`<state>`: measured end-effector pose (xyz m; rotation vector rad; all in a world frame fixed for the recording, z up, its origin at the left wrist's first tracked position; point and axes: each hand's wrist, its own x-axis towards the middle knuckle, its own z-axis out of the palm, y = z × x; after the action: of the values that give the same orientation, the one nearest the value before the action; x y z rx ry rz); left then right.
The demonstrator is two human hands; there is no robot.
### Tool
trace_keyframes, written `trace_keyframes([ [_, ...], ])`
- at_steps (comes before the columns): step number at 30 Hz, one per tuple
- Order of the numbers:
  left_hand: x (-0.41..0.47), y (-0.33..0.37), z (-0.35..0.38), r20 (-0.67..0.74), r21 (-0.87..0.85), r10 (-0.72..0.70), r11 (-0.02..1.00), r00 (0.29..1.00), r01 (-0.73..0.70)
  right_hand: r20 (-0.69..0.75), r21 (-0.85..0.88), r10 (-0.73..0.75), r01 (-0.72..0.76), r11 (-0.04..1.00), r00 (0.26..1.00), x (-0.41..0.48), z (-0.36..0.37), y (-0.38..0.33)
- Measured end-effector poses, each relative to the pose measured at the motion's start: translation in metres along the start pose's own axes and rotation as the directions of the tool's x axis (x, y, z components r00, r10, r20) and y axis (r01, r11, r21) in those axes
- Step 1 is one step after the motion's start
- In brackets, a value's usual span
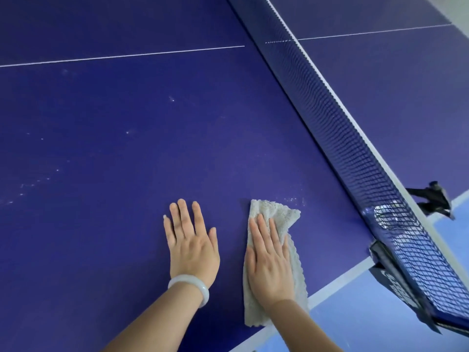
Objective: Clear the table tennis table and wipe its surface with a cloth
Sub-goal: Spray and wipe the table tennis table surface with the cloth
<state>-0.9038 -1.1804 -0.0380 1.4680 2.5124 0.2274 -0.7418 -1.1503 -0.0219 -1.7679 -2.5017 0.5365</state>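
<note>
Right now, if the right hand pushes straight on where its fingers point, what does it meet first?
Bare table up to the white centre line; the net runs alongside on the right, likely missed.

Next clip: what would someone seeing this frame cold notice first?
Two hands lie flat near the near edge of the dark blue table. The right hand presses a pale grey cloth, and the left hand, with a white bangle at its wrist, rests bare beside it. The net runs diagonally down the right side, and pale specks dot the surface further left.
</note>
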Motion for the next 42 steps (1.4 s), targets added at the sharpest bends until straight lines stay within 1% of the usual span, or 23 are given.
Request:
trace_keyframes([
  [2, -0.001, 0.0, 0.001, -0.001, 0.031, -0.006, 0.999, 1.0, 0.006, 0.004, -0.002, 0.023, -0.023, 1.0, 1.0, -0.004, -0.008, 0.026],
  [5, 0.0, 0.002, 0.004, -0.012, 0.06, -0.033, 0.998, 0.999, 0.034, -0.057, -0.016, 0.086, -0.087, 0.996, 0.995, 0.002, -0.024, 0.075],
  [7, 0.0, 0.003, 0.005, -0.018, 0.073, -0.036, 0.997, 0.999, 0.038, -0.082, -0.029, 0.096, -0.099, 0.995, 0.992, 0.02, -0.034, 0.102],
  [9, 0.001, 0.003, 0.007, -0.034, 0.097, -0.034, 0.995, 0.999, 0.037, -0.064, -0.029, 0.044, -0.046, 0.999, 0.997, 0.041, -0.042, 0.12],
  [12, -0.001, 0.003, 0.009, -0.054, 0.122, -0.04, 0.991, 0.998, 0.047, 0.005, -0.033, -0.133, 0.133, 0.991, 0.991, 0.052, -0.049, 0.141],
  [13, -0.002, 0.004, 0.009, -0.056, 0.121, -0.042, 0.992, 0.998, 0.048, 0.018, -0.044, -0.161, 0.161, 0.986, 0.987, 0.047, -0.05, 0.149],
  [14, -0.002, 0.004, 0.008, -0.064, 0.118, -0.044, 0.992, 0.997, 0.052, 0.012, -0.059, -0.159, 0.159, 0.985, 0.987, 0.039, -0.051, 0.16],
  [17, -0.002, 0.006, 0.008, -0.081, 0.116, -0.051, 0.991, 0.995, 0.06, -0.053, -0.086, -0.072, 0.068, 0.994, 0.996, 0.024, -0.057, 0.191],
  [19, -0.002, 0.007, 0.008, -0.084, 0.117, -0.053, 0.991, 0.995, 0.063, -0.05, -0.128, -0.079, 0.072, 0.989, 0.996, 0.028, -0.06, 0.203],
  [23, -0.001, 0.006, 0.01, -0.091, 0.114, -0.066, 0.991, 0.994, 0.077, 0.006, -0.152, -0.183, 0.182, 0.971, 0.983, 0.059, -0.066, 0.203],
  [26, -0.001, 0.007, 0.01, -0.098, 0.106, -0.066, 0.991, 0.993, 0.076, 0.018, -0.152, -0.206, 0.206, 0.967, 0.978, 0.072, -0.069, 0.202],
  [29, 0.0, 0.007, 0.01, -0.105, 0.103, -0.068, 0.992, 0.992, 0.078, 0.018, -0.143, -0.209, 0.21, 0.967, 0.978, 0.048, -0.069, 0.214],
  [31, 0.002, 0.006, 0.011, -0.109, 0.107, -0.076, 0.99, 0.991, 0.088, 0.032, -0.144, -0.253, 0.255, 0.956, 0.967, 0.027, -0.07, 0.227],
  [34, 0.004, 0.007, 0.013, -0.115, 0.104, -0.097, 0.989, 0.989, 0.109, 0.05, -0.148, -0.276, 0.281, 0.948, 0.96, 0.026, -0.071, 0.233],
  [40, 0.004, 0.009, 0.009, -0.118, 0.114, -0.087, 0.988, 0.989, 0.101, 0.037, -0.099, -0.265, 0.267, 0.959, 0.964, 0.092, -0.068, 0.185],
  [42, 0.004, 0.009, 0.008, -0.111, 0.113, -0.094, 0.988, 0.989, 0.107, 0.037, -0.078, -0.283, 0.285, 0.955, 0.958, 0.103, -0.064, 0.168],
])
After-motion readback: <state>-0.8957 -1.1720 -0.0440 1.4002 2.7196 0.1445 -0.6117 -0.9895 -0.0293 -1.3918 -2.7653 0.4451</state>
